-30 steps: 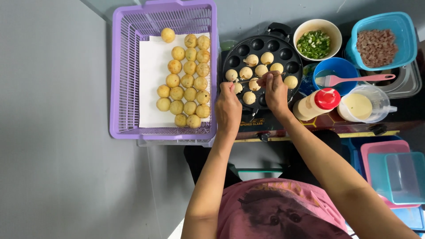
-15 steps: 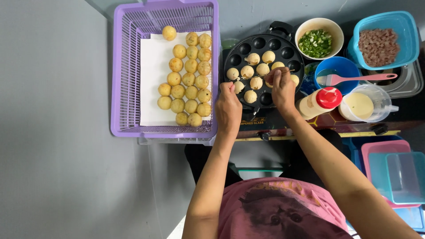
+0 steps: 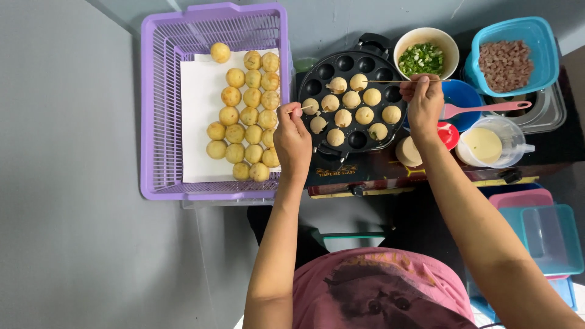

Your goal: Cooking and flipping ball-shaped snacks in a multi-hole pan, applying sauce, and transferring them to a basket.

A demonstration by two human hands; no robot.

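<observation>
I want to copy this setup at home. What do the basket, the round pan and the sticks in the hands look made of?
Basket: probably plastic, glossy lilac with moulded slotted walls.
Pan: looks like dark cast metal, matte black, with round wells; any coating cannot be told.
Sticks: thin, pale, likely wood or bamboo, one in the left hand, one in the right hand.

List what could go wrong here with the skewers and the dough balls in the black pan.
1. The left hand and right hand each hold a thin skewer just above the black pan; if the pan is hot, knuckles could touch it.
2. The pale balls look soft and may tear when pricked.
3. The batter jug sits beside the right forearm, so a knock could spill it.
</observation>
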